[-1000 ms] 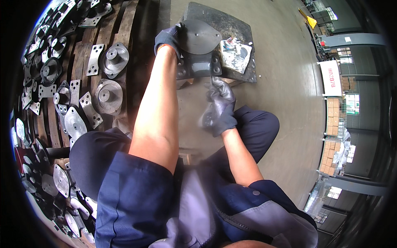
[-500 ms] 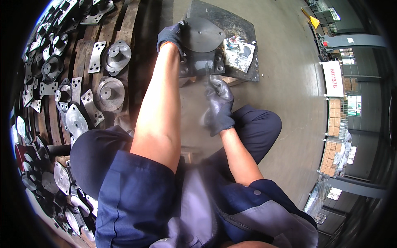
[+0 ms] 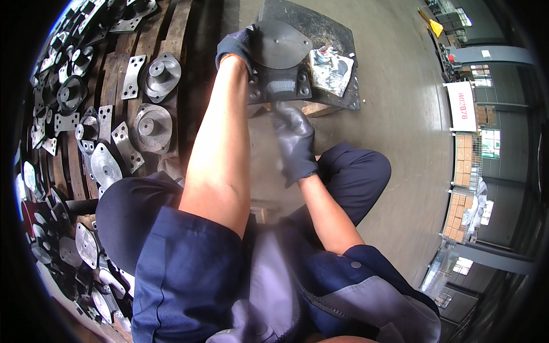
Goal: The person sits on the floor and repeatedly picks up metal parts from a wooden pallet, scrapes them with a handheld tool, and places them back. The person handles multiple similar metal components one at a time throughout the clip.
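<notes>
A dark metal part lies on the worktop, with a rounded flange plate [image 3: 280,46] and a drilled base plate [image 3: 290,87] at its near side. My left hand [image 3: 235,48], in a dark glove, closes on the flange's left edge. The fingertips there are partly hidden. Just below the base plate's near edge is my right hand [image 3: 294,137], in a dark coated glove. Its fingers are curled and slightly blurred, and whatever they hold is hidden. A pale rectangular patch shows on the base plate above that hand.
A stained white cloth or paper [image 3: 331,71] lies right of the part on the dark worktop [image 3: 343,34]. On the left, a wooden pallet [image 3: 174,34] carries several flanged metal parts [image 3: 153,127] and drilled plates [image 3: 134,77]. Stacked boxes [image 3: 462,163] stand far right.
My right hand has shifted slightly left and up along the base plate's near edge. The thin dark shape above its fingers no longer shows. My left hand keeps its grip.
</notes>
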`<state>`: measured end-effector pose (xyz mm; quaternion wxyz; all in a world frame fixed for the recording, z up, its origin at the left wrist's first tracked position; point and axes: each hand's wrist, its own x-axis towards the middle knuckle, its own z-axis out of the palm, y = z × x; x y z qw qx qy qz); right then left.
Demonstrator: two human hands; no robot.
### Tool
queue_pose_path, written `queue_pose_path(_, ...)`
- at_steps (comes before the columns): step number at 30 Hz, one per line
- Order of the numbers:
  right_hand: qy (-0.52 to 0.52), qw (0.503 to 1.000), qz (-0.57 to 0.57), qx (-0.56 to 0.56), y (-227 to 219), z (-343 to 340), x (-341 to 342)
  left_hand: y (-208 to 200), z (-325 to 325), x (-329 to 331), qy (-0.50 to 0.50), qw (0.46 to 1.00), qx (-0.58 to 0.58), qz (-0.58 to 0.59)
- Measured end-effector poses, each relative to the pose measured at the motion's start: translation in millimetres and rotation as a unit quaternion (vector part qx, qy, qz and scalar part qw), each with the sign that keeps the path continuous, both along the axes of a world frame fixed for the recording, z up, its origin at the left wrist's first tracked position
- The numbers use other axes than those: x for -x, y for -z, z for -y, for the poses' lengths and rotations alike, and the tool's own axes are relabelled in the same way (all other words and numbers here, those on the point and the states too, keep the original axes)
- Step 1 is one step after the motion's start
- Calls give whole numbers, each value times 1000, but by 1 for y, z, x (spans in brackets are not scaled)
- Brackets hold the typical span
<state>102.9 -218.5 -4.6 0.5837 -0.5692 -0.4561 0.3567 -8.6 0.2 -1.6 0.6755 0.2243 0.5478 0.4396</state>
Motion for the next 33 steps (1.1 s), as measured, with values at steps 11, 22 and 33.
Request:
queue_pose_path(11,-57,956,-258,131,-34,18,-21,-5,-1,1,71,987,-51,-136)
queue_pose_path(22,-93,838,-480,242,-40,10,-2,69,-33,0,4,989,-89,122)
queue_pose_path(33,-102,833,-484,246,-26,3,-16,65,-23,1,0,990,-131,50)
